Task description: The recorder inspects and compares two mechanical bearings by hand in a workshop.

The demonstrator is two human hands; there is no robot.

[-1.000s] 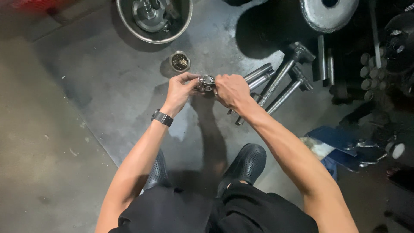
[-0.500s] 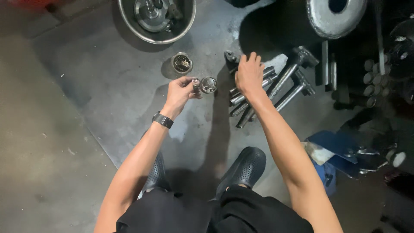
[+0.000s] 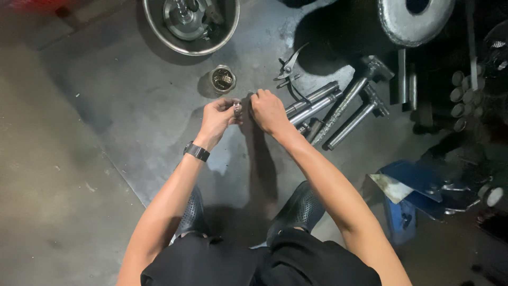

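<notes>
My left hand (image 3: 218, 117), with a dark watch on the wrist, holds a small shiny round metal part (image 3: 237, 109) above the dark floor. My right hand (image 3: 269, 111) is right beside it, fingertips touching the same part. Just right of my right hand lies a bundle of long steel shafts (image 3: 317, 101). A small metal cup-shaped part (image 3: 223, 79) stands on the floor just beyond my left hand. Whether my right hand also holds something small is hidden by its fingers.
A round metal basin (image 3: 153, 26) with machine parts sits at the top. Pliers (image 3: 288, 66) lie near the shafts. A heavy grey disc (image 3: 407, 26) is at top right, a blue box (image 3: 407, 212) at lower right. My two black shoes (image 3: 299, 209) rest below.
My right hand reached out to the steel shafts half a second ago and has come back to the small part in my left hand. The pliers are now uncovered.
</notes>
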